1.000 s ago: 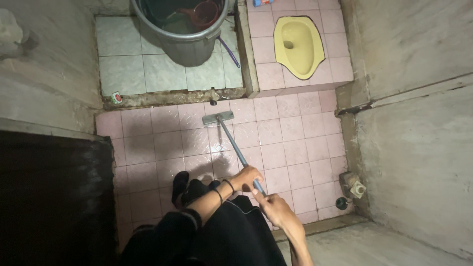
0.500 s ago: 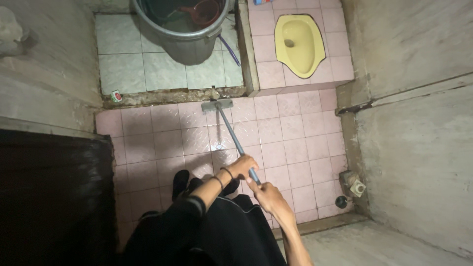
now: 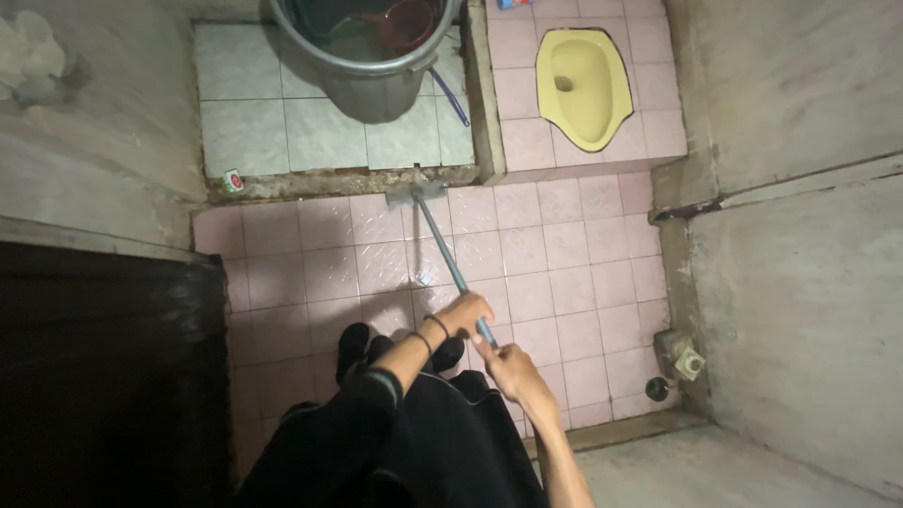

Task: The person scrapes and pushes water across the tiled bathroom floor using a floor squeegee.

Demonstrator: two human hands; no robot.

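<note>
We record first the pink tiled floor [image 3: 555, 273], wet and glossy, which fills the middle of the view between bare concrete walls [image 3: 800, 282] and a dark door panel [image 3: 103, 367] on the left. Beyond it we note a raised step of pale green tiles [image 3: 254, 132] bearing a large grey bucket [image 3: 376, 80] – water inside, with a red dipper [image 3: 409, 19] in it – and, to the right of the step, a second raised pink platform holding a yellow squat toilet [image 3: 583, 85]. Next we list the long-handled floor scrubber [image 3: 447, 254]: its blue-grey pole runs from our hands up and away across the pink tiles, and its flat head [image 3: 416, 193] lies on the floor right against the base of the green-tiled step. Our left hand [image 3: 463, 313] is wrapped around the pole, dark bands on the wrist, a black sleeve behind it; our right hand [image 3: 508, 362] is clenched around the pole just below – the two hands close together, nearly touching. Smaller items follow: our black-socked feet [image 3: 362, 343] on the pink tiles beneath the left forearm, a floor drain fitting [image 3: 682, 357] by the right wall, and a small red-and-green packet [image 3: 232, 180] on the edge of the step.
</note>
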